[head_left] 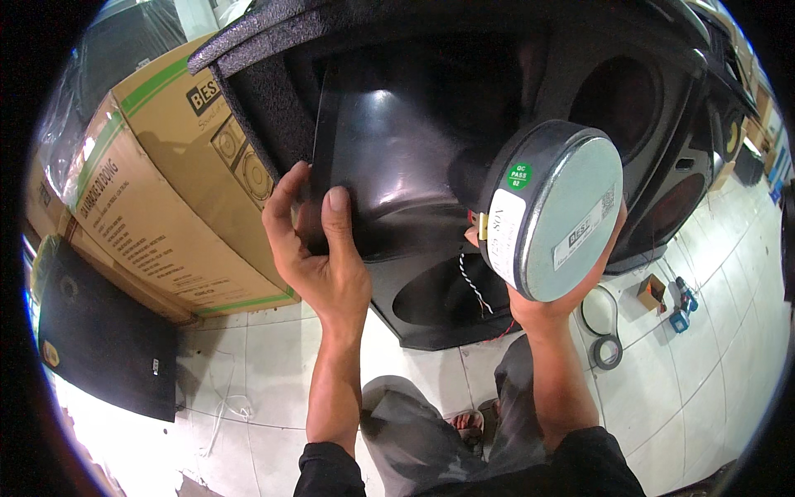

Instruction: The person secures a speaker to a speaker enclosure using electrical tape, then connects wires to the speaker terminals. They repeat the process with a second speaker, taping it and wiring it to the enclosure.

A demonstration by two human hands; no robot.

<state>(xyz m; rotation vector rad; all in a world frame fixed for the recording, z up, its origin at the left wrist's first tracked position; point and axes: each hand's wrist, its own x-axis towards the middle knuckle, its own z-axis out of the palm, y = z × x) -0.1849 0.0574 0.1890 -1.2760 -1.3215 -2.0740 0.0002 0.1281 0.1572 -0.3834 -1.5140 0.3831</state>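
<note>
My right hand (542,311) is wrapped from below around a round horn driver (571,215), which has a silvery back plate, a black rim and paper stickers. From the driver's far side spreads a glossy black horn flare (397,153). My left hand (327,261) pinches the flare's left edge, its thumb on the near face and the fingers behind. Both parts are held up in front of a black textured speaker cabinet (257,54). Below them, a twisted black-and-white wire (472,286) hangs out by the cabinet's dark round opening (439,294).
Large printed cardboard boxes (166,199) stand at the left, with a black speaker panel (108,331) before them. More black cabinets (675,199) stand at the right. A roll of black tape (607,352), a small orange box (652,292) and a blue power tool (682,308) lie on the tiled floor.
</note>
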